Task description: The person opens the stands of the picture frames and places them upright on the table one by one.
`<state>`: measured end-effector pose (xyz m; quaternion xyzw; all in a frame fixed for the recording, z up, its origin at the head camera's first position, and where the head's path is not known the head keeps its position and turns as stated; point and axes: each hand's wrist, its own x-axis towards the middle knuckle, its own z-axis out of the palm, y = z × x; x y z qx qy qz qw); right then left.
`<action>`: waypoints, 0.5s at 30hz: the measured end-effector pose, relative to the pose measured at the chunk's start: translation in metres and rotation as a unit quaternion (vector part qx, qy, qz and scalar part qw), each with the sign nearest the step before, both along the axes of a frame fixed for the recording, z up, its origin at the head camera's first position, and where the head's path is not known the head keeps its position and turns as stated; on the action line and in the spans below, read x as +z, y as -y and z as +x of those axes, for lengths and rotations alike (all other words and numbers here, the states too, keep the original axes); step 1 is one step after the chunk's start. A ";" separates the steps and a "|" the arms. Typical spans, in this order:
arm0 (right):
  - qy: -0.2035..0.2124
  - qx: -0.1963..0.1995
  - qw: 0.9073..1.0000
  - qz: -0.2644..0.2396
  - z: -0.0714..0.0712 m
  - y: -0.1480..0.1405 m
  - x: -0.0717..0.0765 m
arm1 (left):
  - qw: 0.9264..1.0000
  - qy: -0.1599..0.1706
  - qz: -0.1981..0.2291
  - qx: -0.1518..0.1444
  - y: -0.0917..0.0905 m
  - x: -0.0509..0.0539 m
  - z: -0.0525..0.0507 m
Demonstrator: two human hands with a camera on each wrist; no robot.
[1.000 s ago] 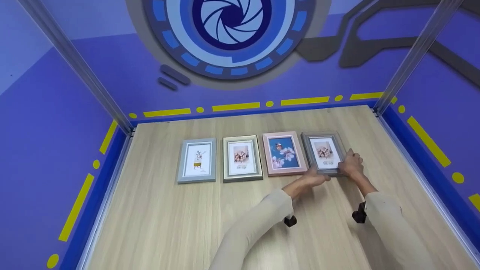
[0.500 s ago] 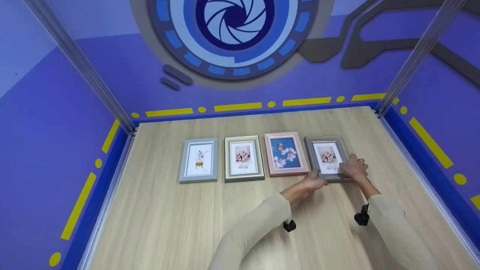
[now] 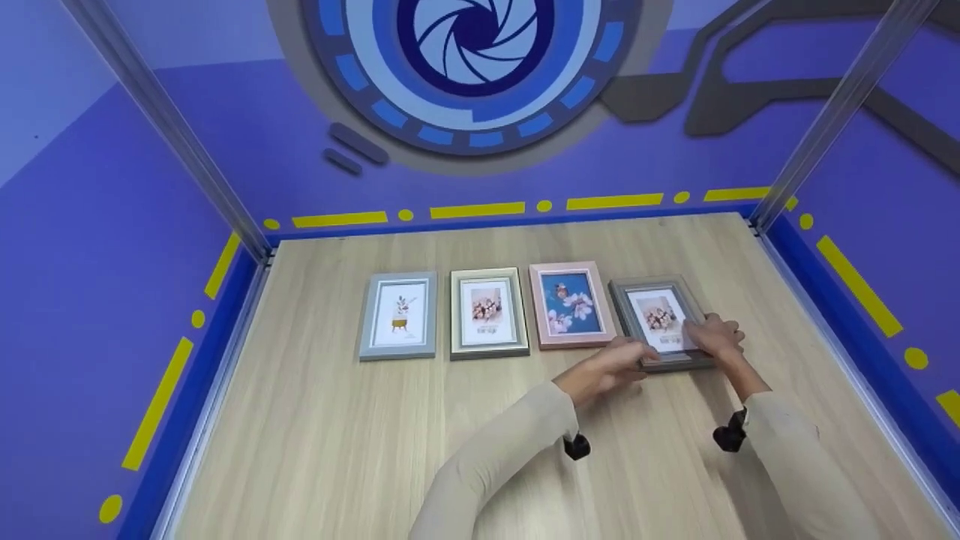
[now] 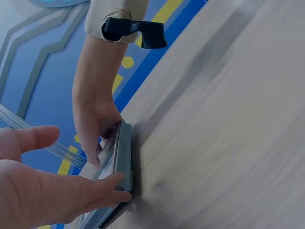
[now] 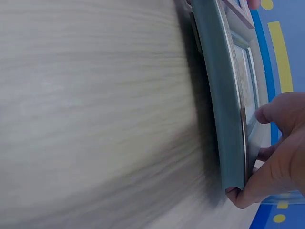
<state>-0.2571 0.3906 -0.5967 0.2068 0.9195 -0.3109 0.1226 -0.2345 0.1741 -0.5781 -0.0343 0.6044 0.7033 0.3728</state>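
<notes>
A grey-brown picture frame [image 3: 664, 324] with a bouquet print lies face up at the right end of a row on the wooden table. My right hand [image 3: 718, 339] grips its right side near the lower corner; in the right wrist view the thumb is over the face and a fingertip at the corner [image 5: 233, 193]. The fingers of my left hand [image 3: 611, 365] touch its lower left edge, straight, with the thumb held apart in the left wrist view. Dark shadow lines the near edge; whether that edge is raised I cannot tell.
To the left lie a pink frame [image 3: 574, 306] with a blossom picture, a gold-silver frame [image 3: 490, 313] and a light blue-grey frame [image 3: 398, 316]. Blue-purple walls [image 3: 247, 150] with metal posts enclose the wooden table [image 3: 360, 450] on three sides.
The grey-brown frame has slid toward me and a little to the right, both hands moving with it. My left thumb has come away from its edge. The other frames stay in place.
</notes>
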 end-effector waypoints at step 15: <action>0.018 0.025 1.000 -0.007 0.011 -0.010 0.014 | 0.988 0.075 0.077 0.112 0.001 -0.004 -0.001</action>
